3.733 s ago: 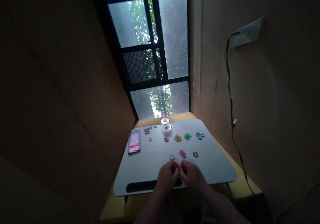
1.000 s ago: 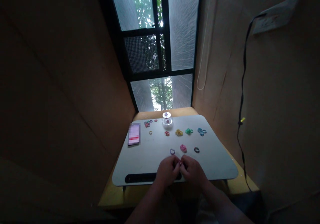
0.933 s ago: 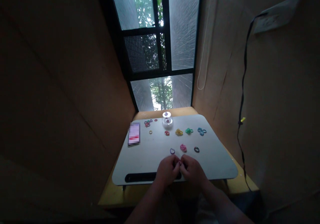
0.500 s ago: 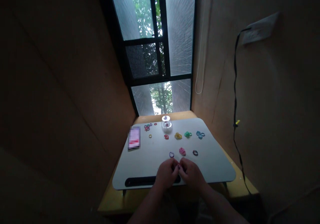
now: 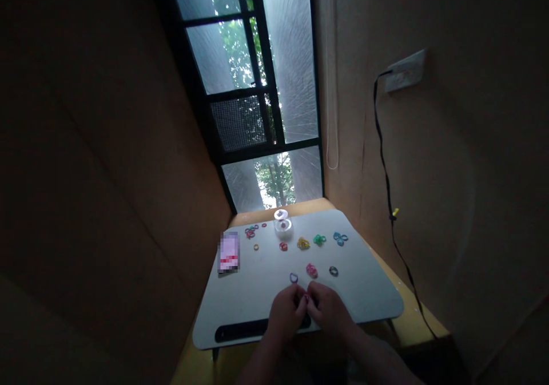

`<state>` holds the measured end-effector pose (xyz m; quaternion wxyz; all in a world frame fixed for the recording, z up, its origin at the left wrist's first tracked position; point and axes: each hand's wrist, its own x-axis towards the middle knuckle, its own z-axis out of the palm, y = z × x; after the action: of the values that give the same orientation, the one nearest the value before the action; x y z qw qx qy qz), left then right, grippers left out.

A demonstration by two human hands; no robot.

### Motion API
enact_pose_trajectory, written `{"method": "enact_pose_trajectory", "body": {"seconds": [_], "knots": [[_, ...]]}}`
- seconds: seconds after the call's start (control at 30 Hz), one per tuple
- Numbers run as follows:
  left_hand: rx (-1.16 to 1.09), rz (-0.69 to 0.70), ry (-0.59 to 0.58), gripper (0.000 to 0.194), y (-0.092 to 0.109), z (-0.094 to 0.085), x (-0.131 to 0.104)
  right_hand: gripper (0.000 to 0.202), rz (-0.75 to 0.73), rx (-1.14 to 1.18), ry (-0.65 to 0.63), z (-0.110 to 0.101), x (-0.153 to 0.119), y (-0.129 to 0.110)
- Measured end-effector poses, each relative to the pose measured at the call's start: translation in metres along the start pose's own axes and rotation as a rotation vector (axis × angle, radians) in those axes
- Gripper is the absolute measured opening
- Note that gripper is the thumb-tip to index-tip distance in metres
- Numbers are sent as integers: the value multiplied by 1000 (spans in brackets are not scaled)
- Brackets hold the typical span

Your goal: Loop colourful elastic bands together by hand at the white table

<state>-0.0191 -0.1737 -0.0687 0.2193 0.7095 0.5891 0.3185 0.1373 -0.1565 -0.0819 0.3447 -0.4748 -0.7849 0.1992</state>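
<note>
My left hand [image 5: 286, 312] and my right hand [image 5: 328, 306] meet above the front of the white lap table [image 5: 369, 293], both closed in a pinch with their fingertips together. Between them shows a tiny reddish bit, too small to make out. Just beyond my fingers lie a purple band [image 5: 294, 278], a cluster of pink bands [image 5: 311, 270] and a dark band [image 5: 333, 271]. Farther back sit small piles of red bands [image 5: 283, 246], yellow bands [image 5: 303, 243], green bands [image 5: 319, 239] and blue bands [image 5: 340, 238].
A clear round container [image 5: 283, 226] stands at the back. Mixed coloured bands [image 5: 251, 231] and a single yellow band [image 5: 256, 247] lie at the left, near a blurred-out phone-like object [image 5: 229, 252]. A black slot [image 5: 242, 330] runs along the front. A cable [image 5: 388, 185] hangs on the right.
The camera view has shifted, so the table and my hands appear slightly lower in the picture. My hands stay pinched together in nearly the same place over the table.
</note>
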Motion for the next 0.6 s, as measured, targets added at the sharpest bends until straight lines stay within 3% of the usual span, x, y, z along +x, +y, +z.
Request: {"method": "enact_pose_trajectory", "body": {"seconds": [0.6], "knots": [[-44,16,15,10,-4,-1,1,11,17,5,11,-1,2,-3]]}}
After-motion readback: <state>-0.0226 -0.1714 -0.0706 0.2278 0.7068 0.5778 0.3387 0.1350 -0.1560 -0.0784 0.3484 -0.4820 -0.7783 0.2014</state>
